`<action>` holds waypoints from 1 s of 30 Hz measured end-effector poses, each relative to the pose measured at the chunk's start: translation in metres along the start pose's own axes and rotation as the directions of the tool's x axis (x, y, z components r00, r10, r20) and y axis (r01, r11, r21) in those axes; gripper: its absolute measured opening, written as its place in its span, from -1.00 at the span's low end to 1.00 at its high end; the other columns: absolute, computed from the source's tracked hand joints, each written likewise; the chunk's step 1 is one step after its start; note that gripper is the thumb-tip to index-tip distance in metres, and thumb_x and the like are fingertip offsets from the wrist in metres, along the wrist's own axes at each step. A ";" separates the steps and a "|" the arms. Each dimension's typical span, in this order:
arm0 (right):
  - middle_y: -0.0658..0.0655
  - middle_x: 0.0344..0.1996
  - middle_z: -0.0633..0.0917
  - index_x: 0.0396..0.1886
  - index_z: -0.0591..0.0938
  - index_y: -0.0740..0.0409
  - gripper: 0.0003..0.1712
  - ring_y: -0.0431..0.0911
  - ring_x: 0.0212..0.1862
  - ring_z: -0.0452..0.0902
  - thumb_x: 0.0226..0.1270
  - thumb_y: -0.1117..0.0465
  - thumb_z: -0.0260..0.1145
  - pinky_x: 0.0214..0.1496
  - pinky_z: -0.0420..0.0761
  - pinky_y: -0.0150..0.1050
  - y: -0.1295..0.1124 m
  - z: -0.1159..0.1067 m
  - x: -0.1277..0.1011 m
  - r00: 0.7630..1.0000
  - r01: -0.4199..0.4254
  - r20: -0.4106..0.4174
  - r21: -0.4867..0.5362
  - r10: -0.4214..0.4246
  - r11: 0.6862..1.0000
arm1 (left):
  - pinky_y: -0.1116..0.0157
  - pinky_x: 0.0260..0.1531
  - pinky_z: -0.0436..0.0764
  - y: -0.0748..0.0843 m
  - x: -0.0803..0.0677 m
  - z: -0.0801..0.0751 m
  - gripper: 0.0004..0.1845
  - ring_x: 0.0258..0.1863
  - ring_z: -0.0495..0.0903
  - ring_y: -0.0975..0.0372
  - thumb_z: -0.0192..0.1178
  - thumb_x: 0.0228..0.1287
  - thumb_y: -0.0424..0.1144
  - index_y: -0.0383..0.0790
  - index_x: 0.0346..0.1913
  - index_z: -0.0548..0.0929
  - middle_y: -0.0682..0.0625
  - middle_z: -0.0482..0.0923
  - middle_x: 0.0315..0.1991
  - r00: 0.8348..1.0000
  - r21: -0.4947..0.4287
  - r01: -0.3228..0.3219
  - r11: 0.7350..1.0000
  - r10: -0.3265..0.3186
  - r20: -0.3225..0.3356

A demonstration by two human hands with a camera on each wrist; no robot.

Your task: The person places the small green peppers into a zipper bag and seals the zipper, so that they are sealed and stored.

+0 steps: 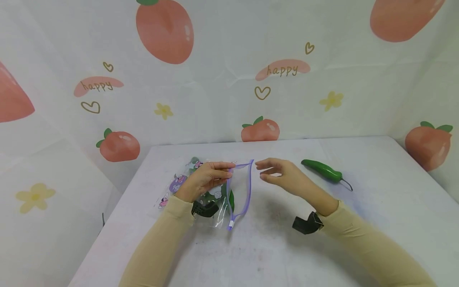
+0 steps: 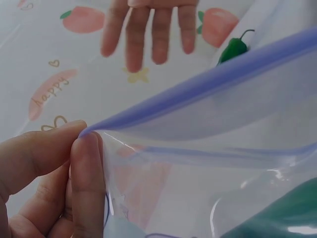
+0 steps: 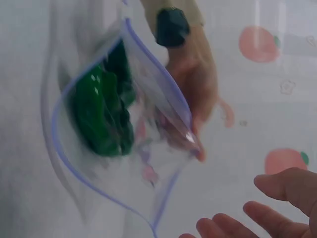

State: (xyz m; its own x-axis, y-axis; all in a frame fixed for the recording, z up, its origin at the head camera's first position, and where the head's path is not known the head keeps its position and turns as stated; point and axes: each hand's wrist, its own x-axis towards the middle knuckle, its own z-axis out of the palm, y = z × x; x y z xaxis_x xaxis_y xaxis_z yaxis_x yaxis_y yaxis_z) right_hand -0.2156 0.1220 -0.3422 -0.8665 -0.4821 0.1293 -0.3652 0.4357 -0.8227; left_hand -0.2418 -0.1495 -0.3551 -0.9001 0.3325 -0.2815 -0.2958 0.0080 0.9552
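My left hand (image 1: 208, 177) pinches one corner of the rim of a clear zip bag (image 1: 249, 191) between thumb and finger. Purple zip strips edge the bag's mouth, which gapes to the right, and a white slider (image 1: 231, 224) sits at its near end. Inside lie green peppers (image 3: 99, 114), blurred by the plastic; I cannot tell how many. My right hand (image 1: 285, 175) hovers just right of the mouth, fingers loosely bent and holding nothing. Beyond it, a long green pepper (image 1: 322, 171) with a thin stem lies on the table.
The white table (image 1: 272, 255) carries faint coloured smudges. A printed cloth backdrop (image 1: 215, 87) with peaches, hearts and flowers stands behind it and along the sides. Black wrist mounts (image 1: 307, 224) sit below both hands, over beige sleeves (image 1: 373, 239).
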 end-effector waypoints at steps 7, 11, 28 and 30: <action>0.20 0.33 0.45 0.38 0.36 0.17 -0.36 0.12 0.30 0.43 0.35 0.20 0.30 0.25 0.49 -0.01 0.004 -0.037 -0.004 0.997 0.021 -0.070 0.074 -0.016 0.997 | 0.47 -0.28 0.65 0.000 0.000 -0.001 -0.56 -0.39 0.61 0.36 0.25 0.23 -0.47 -0.41 0.19 0.55 0.09 0.64 -0.29 1.000 -0.002 -0.001 1.000 0.001 0.003; 0.24 0.37 0.38 0.47 0.24 0.11 -0.27 0.17 0.35 0.34 0.37 0.21 0.29 0.34 0.38 0.03 0.009 -0.052 -0.010 0.993 0.021 -0.119 0.064 -0.014 0.998 | 0.47 -0.29 0.65 0.000 0.000 -0.001 -0.57 -0.39 0.62 0.36 0.25 0.22 -0.48 -0.41 0.18 0.55 0.08 0.64 -0.29 1.000 -0.011 0.003 1.000 -0.003 0.002; 0.36 0.45 0.19 0.56 -0.01 0.06 -0.01 0.32 0.43 0.10 0.30 0.09 0.36 0.43 0.13 0.20 0.064 -0.089 -0.029 0.958 -0.097 -0.281 -0.110 0.063 0.989 | 0.48 -0.25 0.65 -0.001 0.000 -0.002 -0.54 -0.36 0.59 0.37 0.26 0.22 -0.45 -0.40 0.21 0.54 0.11 0.63 -0.25 1.000 0.021 -0.004 1.000 0.004 0.013; 0.37 0.46 0.17 0.56 -0.02 0.07 -0.01 0.33 0.43 0.09 0.32 0.04 0.34 0.41 0.15 0.23 0.071 -0.094 -0.031 0.955 -0.140 -0.278 -0.127 0.100 0.982 | 0.48 -0.25 0.65 -0.001 0.000 -0.002 -0.54 -0.36 0.60 0.37 0.26 0.23 -0.45 -0.40 0.21 0.54 0.11 0.64 -0.26 1.000 0.018 -0.004 1.000 0.004 0.013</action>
State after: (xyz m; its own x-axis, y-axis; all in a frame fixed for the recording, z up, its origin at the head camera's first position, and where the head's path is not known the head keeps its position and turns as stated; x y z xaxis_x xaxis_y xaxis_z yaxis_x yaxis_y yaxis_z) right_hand -0.2466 0.2388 -0.3526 -0.9590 -0.2054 0.1955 -0.2808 0.5917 -0.7557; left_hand -0.2421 -0.1513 -0.3561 -0.8970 0.3446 -0.2769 -0.2865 0.0239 0.9578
